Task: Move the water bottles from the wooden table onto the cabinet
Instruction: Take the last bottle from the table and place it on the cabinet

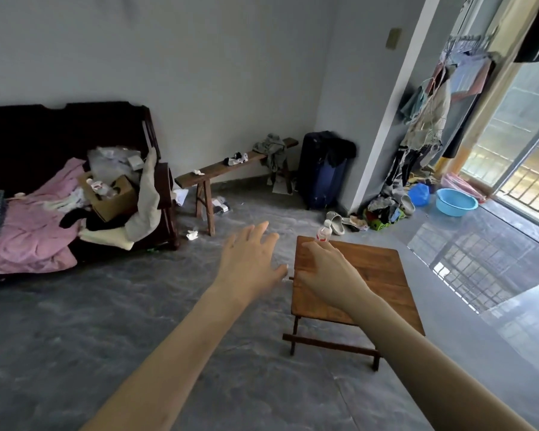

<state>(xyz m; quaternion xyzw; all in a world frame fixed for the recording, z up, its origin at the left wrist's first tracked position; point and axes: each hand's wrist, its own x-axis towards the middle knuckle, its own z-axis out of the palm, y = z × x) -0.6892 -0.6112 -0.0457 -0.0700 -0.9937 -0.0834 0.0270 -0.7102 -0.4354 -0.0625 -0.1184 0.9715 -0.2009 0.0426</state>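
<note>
One bottle (324,231) is seen upright at the far edge of the table (383,275), partly hidden behind the right hand (327,269). Reach step judged in hand, grasp not yet made. R fingers are curled loosely near the bottle; contact can't be told. Left hand (249,259) is spread, empty, over the floor beside the table. Next: bottle to be gripped & lifted; cabinet not in view

You see one water bottle (324,232) standing upright at the far edge of the small brown wooden surface (377,275). It is clear plastic with a white cap and a red and white label. Its lower part is hidden behind your right hand (327,269).
</note>
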